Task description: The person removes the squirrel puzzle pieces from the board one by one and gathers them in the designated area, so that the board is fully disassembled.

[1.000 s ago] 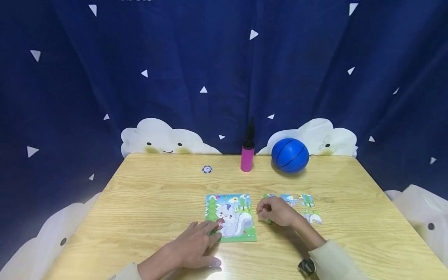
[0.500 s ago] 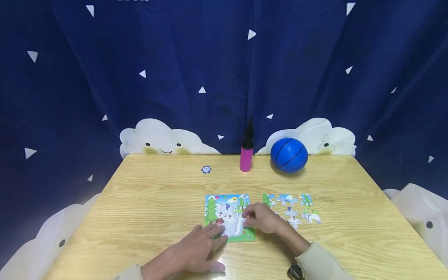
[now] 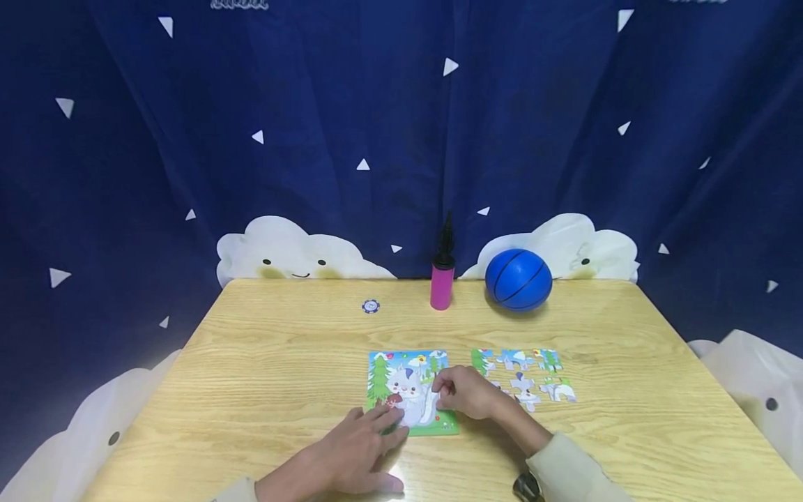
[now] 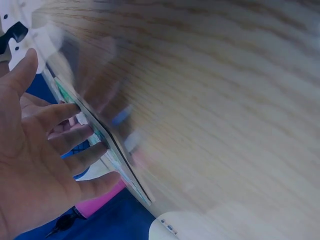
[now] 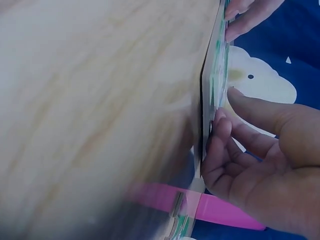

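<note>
A squirrel picture puzzle board (image 3: 404,380) lies flat on the table. My left hand (image 3: 360,450) rests over its lower left corner; the fingers are straight and spread, and the thumb stands apart. At the board's right side is my right hand (image 3: 467,392), its fingers curled and its fingertips by the squirrel's tail. In the right wrist view the right thumb (image 5: 257,110) stands a little off the board's face, while the curled fingers meet the board near its edge. Whether those fingers hold anything is hidden. Several loose puzzle pieces (image 3: 548,359) with a matching picture lie to the right.
A pink hand pump (image 3: 442,286) with a black nozzle stands upright behind the board. To its right is a blue ball (image 3: 518,279), and to its left lies a blue-and-white poker chip (image 3: 371,306). A dark blue curtain (image 3: 326,174) hangs behind the wooden table (image 3: 263,348).
My right hand has moved left from the loose pieces to the right side of the board, uncovering some pieces. My left hand has shifted slightly right; the board stays in place.
</note>
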A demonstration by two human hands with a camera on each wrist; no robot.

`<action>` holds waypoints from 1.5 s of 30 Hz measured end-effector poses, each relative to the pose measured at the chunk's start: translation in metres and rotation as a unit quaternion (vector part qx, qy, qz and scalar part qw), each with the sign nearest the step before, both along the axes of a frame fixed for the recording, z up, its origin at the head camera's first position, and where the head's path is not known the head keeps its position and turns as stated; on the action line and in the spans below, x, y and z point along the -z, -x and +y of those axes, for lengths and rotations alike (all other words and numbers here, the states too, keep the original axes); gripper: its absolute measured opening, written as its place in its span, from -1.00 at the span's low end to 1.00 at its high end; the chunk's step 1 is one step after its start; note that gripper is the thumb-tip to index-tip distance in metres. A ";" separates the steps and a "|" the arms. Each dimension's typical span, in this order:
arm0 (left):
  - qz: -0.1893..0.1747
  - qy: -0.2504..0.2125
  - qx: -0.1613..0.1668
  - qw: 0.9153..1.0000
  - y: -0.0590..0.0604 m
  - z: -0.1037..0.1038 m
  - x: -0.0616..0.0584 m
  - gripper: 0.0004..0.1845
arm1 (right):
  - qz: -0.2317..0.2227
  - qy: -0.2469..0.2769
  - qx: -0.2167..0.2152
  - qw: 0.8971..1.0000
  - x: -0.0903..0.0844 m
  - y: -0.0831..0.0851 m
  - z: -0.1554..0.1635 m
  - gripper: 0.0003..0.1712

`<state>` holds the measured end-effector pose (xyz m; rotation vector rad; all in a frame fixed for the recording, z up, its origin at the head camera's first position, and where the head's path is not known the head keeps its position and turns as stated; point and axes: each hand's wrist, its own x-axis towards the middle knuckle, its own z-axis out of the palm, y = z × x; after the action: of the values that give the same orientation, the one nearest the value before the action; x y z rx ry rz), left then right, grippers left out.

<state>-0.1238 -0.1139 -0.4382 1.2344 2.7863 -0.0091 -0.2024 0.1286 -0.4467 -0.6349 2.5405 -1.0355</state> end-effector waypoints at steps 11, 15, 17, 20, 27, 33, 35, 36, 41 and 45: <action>0.002 0.001 -0.003 1.000 0.000 0.000 0.001 -0.22 | 0.004 0.013 -0.004 1.000 -0.008 0.004 0.002 -0.89; -0.008 0.007 -0.009 1.000 -0.001 0.001 -0.001 -0.22 | -0.002 0.026 -0.007 1.000 -0.008 0.005 0.002 -0.89; -0.008 0.009 -0.009 1.000 -0.001 0.001 -0.001 -0.23 | -0.006 0.031 -0.012 0.999 -0.009 0.005 0.003 -0.89; -0.008 0.010 -0.008 1.000 -0.001 0.001 -0.001 -0.23 | -0.007 0.033 -0.022 0.999 -0.011 0.004 0.004 -0.91; -0.011 0.010 -0.009 1.000 0.000 0.000 0.001 -0.24 | 0.005 0.033 -0.020 0.999 -0.017 0.006 0.020 -0.92; -0.014 0.007 -0.010 1.000 0.000 0.001 0.001 -0.23 | 0.000 0.046 -0.013 0.999 -0.024 0.008 0.051 -0.92; -0.016 0.005 -0.010 1.000 0.000 0.001 0.001 -0.23 | 0.000 0.050 -0.008 0.999 -0.027 0.008 0.064 -0.92; -0.017 0.004 -0.010 1.000 0.001 0.001 0.001 -0.23 | -0.002 0.052 -0.004 0.999 -0.028 0.008 0.070 -0.91; -0.016 0.004 -0.006 1.000 0.002 0.001 0.001 -0.23 | -0.015 0.048 0.014 0.999 -0.032 0.006 0.098 -0.89; -0.018 0.005 -0.003 1.000 0.002 0.001 0.000 -0.23 | -0.027 0.037 0.026 0.999 -0.032 0.004 0.118 -0.88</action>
<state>-0.1261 -0.1131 -0.4385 1.2112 2.7558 0.0012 -0.2068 0.2466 -0.4146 -0.5544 2.4953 -1.1531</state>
